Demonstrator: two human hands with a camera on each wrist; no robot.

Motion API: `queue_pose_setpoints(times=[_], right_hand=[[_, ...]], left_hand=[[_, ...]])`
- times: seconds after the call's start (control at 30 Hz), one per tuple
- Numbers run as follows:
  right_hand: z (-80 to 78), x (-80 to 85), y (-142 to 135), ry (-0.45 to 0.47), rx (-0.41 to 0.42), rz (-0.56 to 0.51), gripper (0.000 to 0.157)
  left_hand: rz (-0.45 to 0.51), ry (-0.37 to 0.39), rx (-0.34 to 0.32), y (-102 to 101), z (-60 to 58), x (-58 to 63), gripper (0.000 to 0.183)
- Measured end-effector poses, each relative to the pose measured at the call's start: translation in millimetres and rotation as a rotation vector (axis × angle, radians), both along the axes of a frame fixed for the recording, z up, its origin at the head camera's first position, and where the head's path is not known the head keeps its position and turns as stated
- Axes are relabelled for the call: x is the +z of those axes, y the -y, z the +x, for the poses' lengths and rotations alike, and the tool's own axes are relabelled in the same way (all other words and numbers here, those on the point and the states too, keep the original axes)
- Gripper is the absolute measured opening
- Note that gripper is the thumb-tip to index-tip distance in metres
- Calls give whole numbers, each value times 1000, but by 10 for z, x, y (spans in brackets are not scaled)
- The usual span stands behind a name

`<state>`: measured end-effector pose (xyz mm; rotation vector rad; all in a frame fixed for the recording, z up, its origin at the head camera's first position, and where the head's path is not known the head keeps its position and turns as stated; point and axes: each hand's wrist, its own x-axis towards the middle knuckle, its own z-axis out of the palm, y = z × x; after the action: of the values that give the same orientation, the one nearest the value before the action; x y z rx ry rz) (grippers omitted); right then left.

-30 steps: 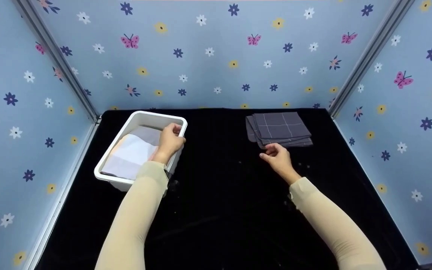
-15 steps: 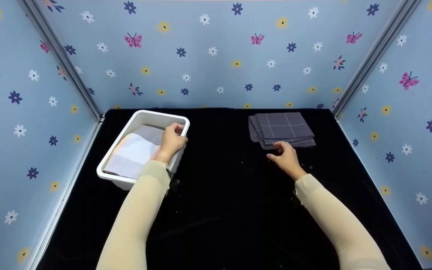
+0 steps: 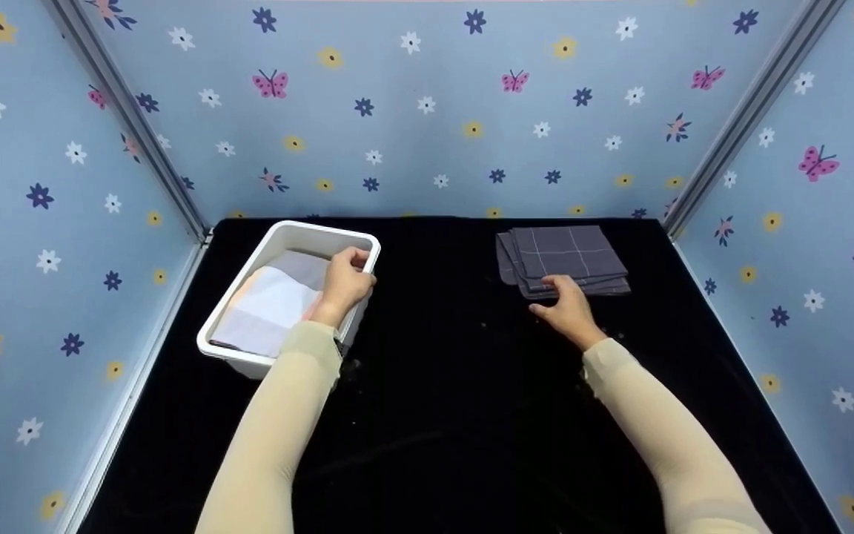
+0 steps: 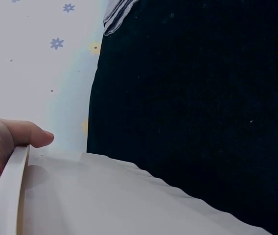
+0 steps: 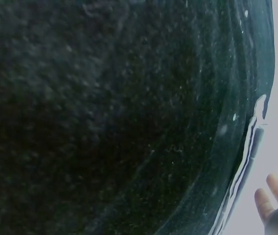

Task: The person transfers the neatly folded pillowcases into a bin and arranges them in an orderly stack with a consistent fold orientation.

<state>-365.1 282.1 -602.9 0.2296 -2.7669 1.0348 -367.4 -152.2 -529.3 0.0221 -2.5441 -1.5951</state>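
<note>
A white plastic bin (image 3: 330, 231) stands at the left in the head view, with a grey, white and peach cloth (image 3: 267, 297) lying inside. My left hand (image 3: 345, 284) grips its right rim; in the left wrist view the thumb hooks over the edge beside the bin's wall (image 4: 104, 196). To the right lies a folded dark grey checked cloth (image 3: 568, 252) in several layers. At its front edge is my right hand (image 3: 569, 310), thumb and fingers spread apart, the fingertips over the lower layers. Whether they touch the fabric cannot be made out. The right wrist view catches the fingers (image 5: 276, 188) beside the cloth's layered edge (image 5: 242, 169).
A black cover (image 3: 434, 356) spreads over the table, bare between bin and folded cloth. Blue flowered panels (image 3: 427, 133) enclose the back and both sides, with metal posts (image 3: 753, 119) at the corners.
My right hand has shifted slightly forward, its fingers further over the folded cloth's front edge and more spread from the thumb. The left hand keeps its grip on the bin. The head view has shifted slightly.
</note>
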Motion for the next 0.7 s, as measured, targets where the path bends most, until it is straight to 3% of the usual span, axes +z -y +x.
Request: queue_pose_setpoints(times=[0.43, 0.7], right_hand=[[-246, -77, -44, 93, -9, 177, 67], [-379, -98, 0, 137, 4, 214, 74]], left_hand=[[1, -17, 12, -10, -5, -16, 48], [-5, -3, 12, -25, 15, 1, 47]])
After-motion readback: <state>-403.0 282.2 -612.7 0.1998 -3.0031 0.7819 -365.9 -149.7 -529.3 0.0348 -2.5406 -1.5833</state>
